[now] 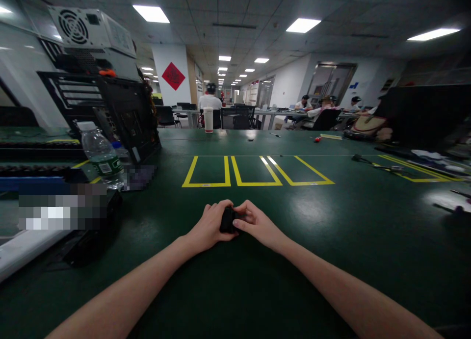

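Left hand [211, 224] closed round left side of a small blk object [227, 220], thumb on near side, fingers over far side. Right hand [255, 223] has thumb & fingertips on the obj.'s right side, so both hands are on it; fingers hide part, can't tell exactly what it is. Obj. is approx. mid-scene, low over near part of green counter [312, 206]; can't tell if it touches the surface.

Just far of the hands, 3 yellow tape outlines side by side: left outline [227, 172], middle outline [257, 184], right outline [312, 183].

Left side: clear plastic bottle [101, 155] w/ green label, upright-ish, beside open PC case [128, 116]; metal box w/ fan grille [91, 30] sits up top. Nearer left, a long white item [37, 246], partly pixelated.

Far edge: white cup [208, 119], upright; small red item [317, 140] farther right. Right side: dark tool [382, 166] lying flat nr more yellow tape. Beyond counter, seated person [210, 102] in white top, plus others far right.
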A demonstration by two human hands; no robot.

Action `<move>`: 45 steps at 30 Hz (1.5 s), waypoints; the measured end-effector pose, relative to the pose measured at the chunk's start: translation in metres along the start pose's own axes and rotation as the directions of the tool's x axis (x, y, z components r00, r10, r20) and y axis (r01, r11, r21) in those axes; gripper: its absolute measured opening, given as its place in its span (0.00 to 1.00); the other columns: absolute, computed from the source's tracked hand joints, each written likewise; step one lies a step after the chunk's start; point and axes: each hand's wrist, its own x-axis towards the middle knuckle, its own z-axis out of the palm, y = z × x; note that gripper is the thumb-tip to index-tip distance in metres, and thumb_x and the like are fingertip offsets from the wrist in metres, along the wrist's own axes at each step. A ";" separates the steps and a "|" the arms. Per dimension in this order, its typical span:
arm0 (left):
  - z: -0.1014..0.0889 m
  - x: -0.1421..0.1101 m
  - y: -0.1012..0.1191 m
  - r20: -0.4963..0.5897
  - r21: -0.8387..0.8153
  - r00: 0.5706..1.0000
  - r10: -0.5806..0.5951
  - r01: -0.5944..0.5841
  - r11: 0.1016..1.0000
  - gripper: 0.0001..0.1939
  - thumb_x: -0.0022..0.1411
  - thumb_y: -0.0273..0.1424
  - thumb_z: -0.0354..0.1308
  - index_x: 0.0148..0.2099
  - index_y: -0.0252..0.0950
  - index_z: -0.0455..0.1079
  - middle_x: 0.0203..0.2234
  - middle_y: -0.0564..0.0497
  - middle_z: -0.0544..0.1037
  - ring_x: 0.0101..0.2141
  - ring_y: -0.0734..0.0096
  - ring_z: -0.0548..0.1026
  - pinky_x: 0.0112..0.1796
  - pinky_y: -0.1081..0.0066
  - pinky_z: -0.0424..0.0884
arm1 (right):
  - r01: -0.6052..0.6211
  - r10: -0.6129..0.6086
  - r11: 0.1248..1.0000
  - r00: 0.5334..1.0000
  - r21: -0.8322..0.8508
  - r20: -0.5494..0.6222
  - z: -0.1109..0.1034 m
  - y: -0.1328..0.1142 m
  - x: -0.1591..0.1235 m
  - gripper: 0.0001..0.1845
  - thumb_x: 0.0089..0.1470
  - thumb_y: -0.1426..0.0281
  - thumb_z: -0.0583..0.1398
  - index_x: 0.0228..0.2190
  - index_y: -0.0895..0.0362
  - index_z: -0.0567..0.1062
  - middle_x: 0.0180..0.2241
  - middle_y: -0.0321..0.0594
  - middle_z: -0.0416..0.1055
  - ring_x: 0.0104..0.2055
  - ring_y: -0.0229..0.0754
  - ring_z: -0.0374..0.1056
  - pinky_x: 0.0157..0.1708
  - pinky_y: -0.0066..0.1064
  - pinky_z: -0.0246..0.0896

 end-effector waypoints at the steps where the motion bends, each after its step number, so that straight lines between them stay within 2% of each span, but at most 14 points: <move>1: 0.001 0.000 -0.001 -0.004 0.006 1.000 0.000 0.000 1.000 0.28 0.50 0.33 0.60 0.49 0.39 0.50 0.43 0.47 0.65 0.40 0.60 0.65 0.41 0.61 0.59 | 0.012 -0.012 1.000 1.000 0.001 -0.013 0.001 0.001 0.001 0.13 0.47 0.69 0.59 0.36 0.55 0.63 0.39 0.37 0.64 0.44 0.41 0.65 0.45 0.39 0.61; 5: 0.001 0.001 -0.002 -0.009 0.014 1.000 0.011 -0.011 1.000 0.29 0.50 0.33 0.60 0.51 0.38 0.49 0.44 0.47 0.65 0.41 0.60 0.65 0.41 0.61 0.59 | -0.006 0.004 0.999 0.999 -0.037 -0.041 0.000 0.003 0.002 0.17 0.47 0.70 0.60 0.40 0.55 0.63 0.42 0.39 0.64 0.47 0.42 0.63 0.48 0.40 0.58; 8: 0.000 0.000 -0.002 -0.001 0.006 1.000 0.018 -0.018 1.000 0.29 0.50 0.33 0.59 0.51 0.38 0.50 0.43 0.47 0.65 0.41 0.60 0.65 0.41 0.62 0.59 | -0.033 0.032 0.998 0.999 -0.055 -0.011 0.000 0.002 0.000 0.18 0.47 0.71 0.59 0.42 0.55 0.63 0.43 0.39 0.64 0.48 0.42 0.62 0.50 0.41 0.56; 13: -0.002 0.000 -0.001 0.022 -0.001 1.000 0.006 -0.006 1.000 0.27 0.50 0.31 0.59 0.50 0.39 0.51 0.43 0.47 0.65 0.40 0.61 0.65 0.40 0.62 0.60 | 0.002 -0.003 1.000 0.999 0.020 0.032 0.001 0.002 -0.003 0.20 0.44 0.75 0.61 0.39 0.54 0.62 0.44 0.37 0.62 0.50 0.41 0.60 0.50 0.39 0.57; 15: -0.003 0.000 0.000 0.025 -0.010 1.000 -0.005 0.005 1.000 0.27 0.50 0.31 0.59 0.50 0.39 0.52 0.43 0.47 0.65 0.40 0.61 0.65 0.40 0.63 0.60 | -0.004 0.002 0.999 0.999 0.048 0.033 0.002 0.003 -0.002 0.18 0.45 0.74 0.61 0.38 0.53 0.61 0.44 0.37 0.63 0.49 0.42 0.62 0.48 0.39 0.60; 19: -0.003 0.000 0.000 0.021 -0.013 0.999 -0.026 0.026 1.000 0.26 0.50 0.34 0.59 0.50 0.39 0.53 0.42 0.48 0.66 0.39 0.61 0.66 0.39 0.63 0.61 | -0.006 0.007 0.999 1.000 0.046 -0.016 0.003 0.003 -0.001 0.12 0.48 0.70 0.58 0.36 0.54 0.63 0.41 0.37 0.64 0.46 0.42 0.64 0.44 0.39 0.63; 26: -0.003 0.000 0.001 0.018 -0.011 1.000 0.014 -0.014 1.000 0.26 0.51 0.33 0.59 0.50 0.40 0.52 0.43 0.47 0.66 0.41 0.60 0.66 0.40 0.63 0.60 | 0.033 -0.038 0.997 0.996 -0.075 -0.074 0.005 0.001 -0.005 0.20 0.46 0.76 0.59 0.42 0.53 0.63 0.45 0.38 0.62 0.50 0.41 0.60 0.52 0.40 0.55; 31: -0.001 0.001 -0.002 -0.003 0.011 1.000 -0.007 0.007 1.000 0.26 0.50 0.32 0.60 0.49 0.39 0.53 0.42 0.48 0.66 0.41 0.60 0.66 0.41 0.61 0.59 | 0.067 -0.100 0.980 0.979 -0.188 -0.176 0.004 0.010 -0.004 0.18 0.41 0.76 0.62 0.36 0.54 0.65 0.42 0.37 0.62 0.49 0.42 0.61 0.51 0.41 0.55; 34: 0.000 0.002 -0.002 -0.001 0.016 1.000 -0.024 0.024 1.000 0.26 0.49 0.33 0.60 0.49 0.39 0.53 0.42 0.48 0.66 0.41 0.59 0.66 0.41 0.61 0.59 | -0.004 -0.011 0.996 0.983 -0.084 -0.183 0.000 0.012 -0.002 0.18 0.41 0.74 0.63 0.35 0.55 0.63 0.38 0.36 0.65 0.45 0.42 0.64 0.47 0.40 0.60; 37: -0.002 0.001 -0.002 0.005 0.004 1.000 -0.024 0.024 1.000 0.26 0.50 0.33 0.60 0.50 0.40 0.53 0.43 0.48 0.66 0.41 0.60 0.66 0.40 0.62 0.60 | -0.052 0.051 0.999 0.991 0.001 -0.127 -0.003 0.010 0.000 0.18 0.42 0.71 0.62 0.37 0.55 0.64 0.39 0.38 0.67 0.44 0.43 0.66 0.44 0.40 0.62; 41: -0.003 0.000 0.000 0.006 -0.005 1.000 -0.011 0.011 1.000 0.27 0.50 0.33 0.60 0.50 0.40 0.52 0.42 0.48 0.66 0.41 0.60 0.66 0.40 0.62 0.60 | -0.061 0.063 0.998 0.993 0.017 -0.103 -0.001 0.005 0.004 0.19 0.42 0.70 0.62 0.39 0.56 0.66 0.40 0.39 0.68 0.45 0.43 0.65 0.46 0.41 0.60; 45: -0.003 0.000 0.000 0.018 -0.006 1.000 -0.007 0.007 1.000 0.25 0.51 0.33 0.59 0.49 0.40 0.53 0.42 0.48 0.65 0.40 0.61 0.66 0.40 0.62 0.61 | -0.127 0.130 0.991 0.985 0.033 -0.109 0.003 0.001 0.009 0.20 0.39 0.69 0.64 0.36 0.58 0.66 0.39 0.39 0.68 0.43 0.43 0.66 0.45 0.40 0.61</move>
